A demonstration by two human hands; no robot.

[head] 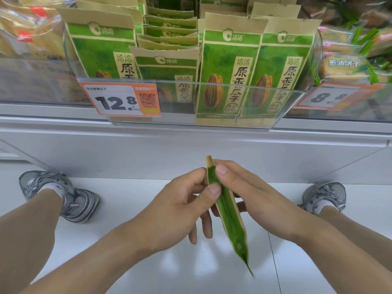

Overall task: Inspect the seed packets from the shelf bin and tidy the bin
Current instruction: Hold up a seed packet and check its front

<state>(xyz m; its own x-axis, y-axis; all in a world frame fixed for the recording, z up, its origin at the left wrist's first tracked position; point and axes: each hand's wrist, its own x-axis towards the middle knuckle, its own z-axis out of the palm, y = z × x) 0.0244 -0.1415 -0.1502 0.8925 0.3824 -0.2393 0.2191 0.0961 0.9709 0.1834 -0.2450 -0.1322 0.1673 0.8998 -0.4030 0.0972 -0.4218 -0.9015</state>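
seed packet [228,211] edge-on between both thumbs | left hand [178,206], right hand [252,196] pinching it

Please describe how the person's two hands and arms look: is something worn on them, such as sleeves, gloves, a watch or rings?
Both forearms are bare, with no sleeves in view. The left hand and the right hand wear no gloves, and no watch, bracelet or ring shows. The visible fingernails are short and unpainted.

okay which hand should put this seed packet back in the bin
Probably the right hand: it grips the packet near its top end, pointing toward the bin; the left hand only pinches its edge.
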